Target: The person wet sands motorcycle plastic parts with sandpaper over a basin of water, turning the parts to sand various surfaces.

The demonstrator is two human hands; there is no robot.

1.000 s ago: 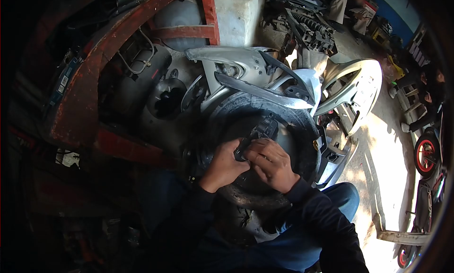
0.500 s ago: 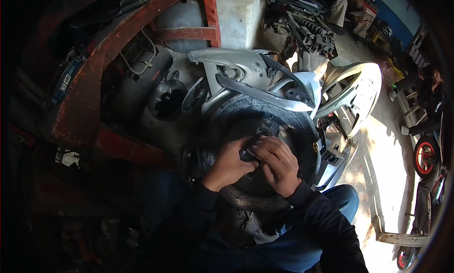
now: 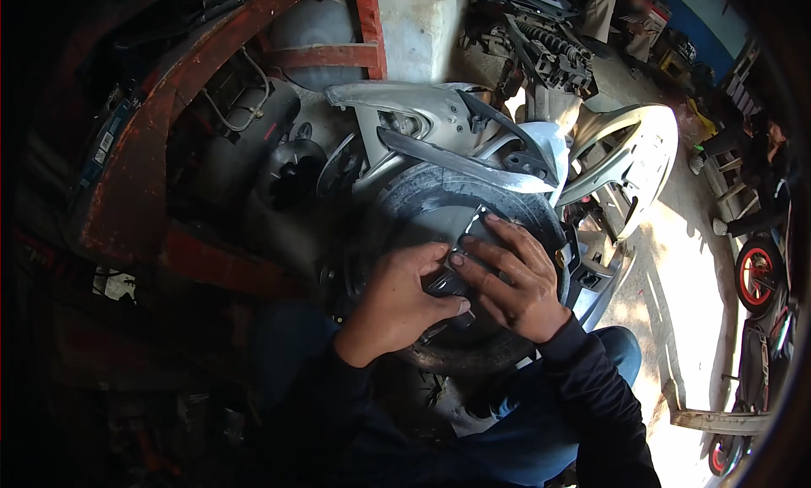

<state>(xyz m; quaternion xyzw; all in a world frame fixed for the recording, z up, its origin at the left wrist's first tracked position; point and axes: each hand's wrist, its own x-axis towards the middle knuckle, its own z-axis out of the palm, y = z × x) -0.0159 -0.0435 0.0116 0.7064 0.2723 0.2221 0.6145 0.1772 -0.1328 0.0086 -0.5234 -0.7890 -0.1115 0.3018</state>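
A black part (image 3: 448, 283) with a shiny edge at its top is between my two hands; shadow hides its exact kind. My left hand (image 3: 397, 298) is closed around its left side, with the thumb along the lower end. On the other side, my right hand (image 3: 519, 285) presses its fingers, partly stretched, against the part's upper right. Both hands are over a worn black tyre (image 3: 498, 357) lying flat in front of my knees. The tyre's inside is mostly dark and covered by my hands.
Silver motorcycle body panels (image 3: 422, 112) lie against the tyre's far side, with a pale curved panel (image 3: 655, 141) to the right. A rusty red metal frame (image 3: 139, 179) stands at left. Motorcycles with a red-rimmed wheel (image 3: 758, 274) stand far right. People are at the back and right.
The black part has been turned, so its shiny upper edge now shows. My right hand's fingers have straightened and spread over it. My left hand's grip has opened slightly wider.
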